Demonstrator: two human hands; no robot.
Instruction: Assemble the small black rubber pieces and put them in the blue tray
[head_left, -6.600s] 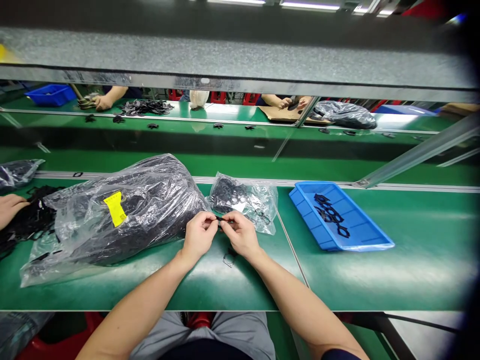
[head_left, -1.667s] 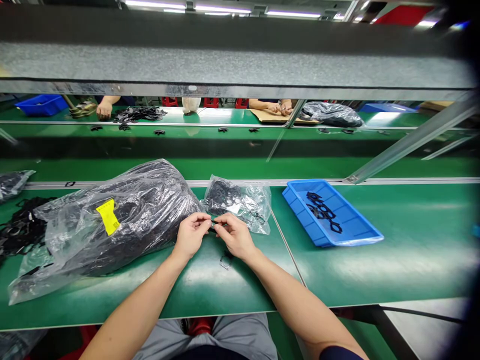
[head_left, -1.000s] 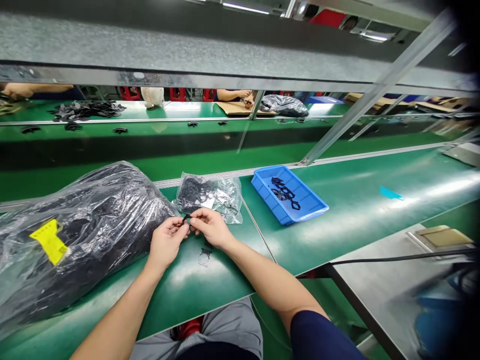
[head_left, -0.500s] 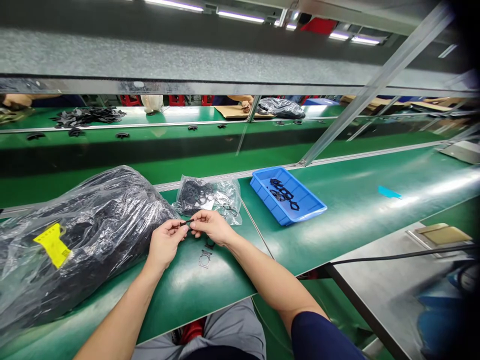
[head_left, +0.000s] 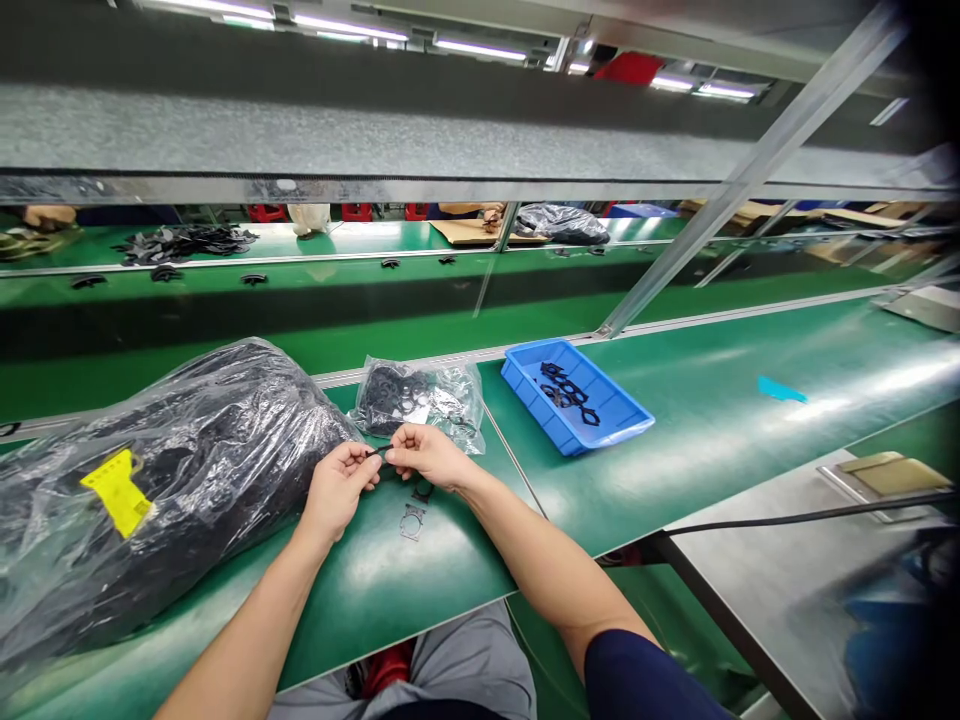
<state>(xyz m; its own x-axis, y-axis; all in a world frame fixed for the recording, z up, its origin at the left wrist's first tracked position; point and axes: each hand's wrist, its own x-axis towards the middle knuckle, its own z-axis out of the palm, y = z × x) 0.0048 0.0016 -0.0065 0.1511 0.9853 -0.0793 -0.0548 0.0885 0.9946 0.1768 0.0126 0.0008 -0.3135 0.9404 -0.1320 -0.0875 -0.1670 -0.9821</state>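
Between my fingertips is a small thin black part, mostly covered by the fingers. My left hand pinches its left end, and my right hand pinches its right end, just above the green table. Below my right hand a flat ring-shaped piece lies on the table, with a black piece beside it, partly under the hand. Behind the hands sits a clear plastic bag of black ring-like parts.
A large clear bag of dark parts with a yellow label fills the left. To the right stands a blue tray holding several black parts. A slanted metal post rises behind it. Beyond the green conveyor, other people's hands show.
The camera view has tilted slightly. Both hands keep their pinch on the black part, which now shows a little more curved between them.
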